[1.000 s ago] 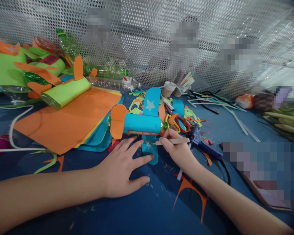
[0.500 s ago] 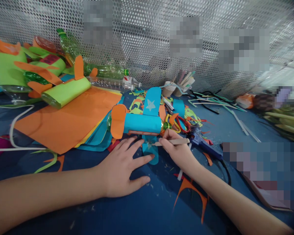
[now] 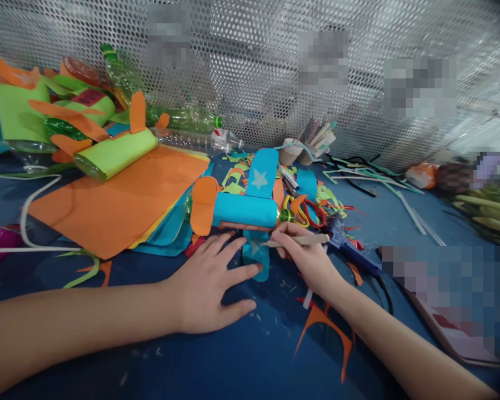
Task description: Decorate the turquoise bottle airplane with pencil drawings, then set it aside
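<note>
1. Centrally, a blue paper-covered bottle plane (image 3: pixel 245 212) is lying on the desk (image 3: pixel 183 369), its long axis running left to right, the green neck pointing right.
2. Its lower wing (image 3: pixel 256 269) is reaching toward the bottom of the frame, between both hands; a pale star is showing on it.
3. The left hand (image 3: pixel 208 289) is lying flat, fingers spread and grasping nothing, the index fingertip touching that wing.
4. The right hand (image 3: pixel 306 258), just below the neck, is pinching a pale pen (image 3: pixel 308 240), its tip pointing left at the star; whether it is touching, I cannot tell.
5. Scissors (image 3: pixel 314 214) and a blue glue gun (image 3: pixel 352 248) are lying right of centre, an orange paper stack (image 3: pixel 120 194) left.
6. Across the top, a perforated metal screen (image 3: pixel 250 72) is standing behind the desk.
</note>
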### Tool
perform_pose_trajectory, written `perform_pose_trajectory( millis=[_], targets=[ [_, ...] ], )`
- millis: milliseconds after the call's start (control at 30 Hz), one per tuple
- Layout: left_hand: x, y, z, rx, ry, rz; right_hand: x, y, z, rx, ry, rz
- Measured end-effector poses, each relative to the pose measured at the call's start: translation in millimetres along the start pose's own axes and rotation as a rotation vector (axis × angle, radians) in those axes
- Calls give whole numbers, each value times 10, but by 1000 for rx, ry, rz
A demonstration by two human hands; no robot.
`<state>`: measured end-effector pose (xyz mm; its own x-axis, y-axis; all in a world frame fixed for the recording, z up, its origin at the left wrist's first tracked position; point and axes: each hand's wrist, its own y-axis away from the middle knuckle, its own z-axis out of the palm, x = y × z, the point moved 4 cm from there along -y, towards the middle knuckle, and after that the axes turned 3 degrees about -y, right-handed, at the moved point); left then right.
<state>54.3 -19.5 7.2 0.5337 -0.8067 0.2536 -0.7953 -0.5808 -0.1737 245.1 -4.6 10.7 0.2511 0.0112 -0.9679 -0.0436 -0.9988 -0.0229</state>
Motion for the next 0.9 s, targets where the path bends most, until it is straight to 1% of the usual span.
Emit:
perform_pose_trajectory(
  millis=[200,367,433,667,767,833,900],
  targets=[
    [3,-7,14,16,20,0,40,-46,-42,-2,41,-9],
    [6,-8,23,-2,10,-12,11,-93,-59,-1,45,-82],
    [7,-10,16,-2,7,-16,6,-95,-59,6,42,-100],
    [9,-19,18,-25,-4,-19,39,-91,-40,-5,120,-89],
    [8,-23,25,-23,-7,-15,45,-83,-40,-6,153,-117],
    [5,-25,28,-27,-15,-12,40,-71,-35,-21,150,-138],
    [3,-24,26,-27,-23,-10,34,-58,-42,-10,140,-140]
  ],
)
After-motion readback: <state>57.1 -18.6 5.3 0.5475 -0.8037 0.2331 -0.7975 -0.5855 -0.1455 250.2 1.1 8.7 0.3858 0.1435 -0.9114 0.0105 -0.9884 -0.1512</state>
